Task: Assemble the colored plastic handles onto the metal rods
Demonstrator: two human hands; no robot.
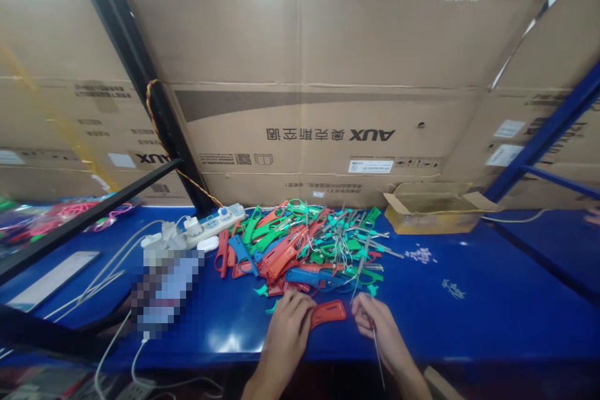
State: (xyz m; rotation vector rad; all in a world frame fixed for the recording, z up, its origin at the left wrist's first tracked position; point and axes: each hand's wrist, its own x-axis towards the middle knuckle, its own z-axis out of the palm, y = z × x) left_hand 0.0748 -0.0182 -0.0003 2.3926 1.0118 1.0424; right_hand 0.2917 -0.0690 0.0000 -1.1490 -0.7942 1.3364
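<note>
Near the front edge of the blue table, my left hand (293,319) is closed on the left end of a red plastic piece (329,312). My right hand (375,320) is a little to the right of that piece, its fingers pinched together. A thin metal rod (379,359) hangs down from my right hand, and another slim part rises above its fingertips. Just beyond both hands lies a heap of red, green and blue plastic parts (285,250), mixed with metal tubes and thin wires.
A power strip (215,223) with plugs and a pixelated device (169,290) are on the left. An open carton (431,222), small pink pieces (420,254) and thin pale pieces (452,289) lie on the right. Cardboard (328,44) stands behind.
</note>
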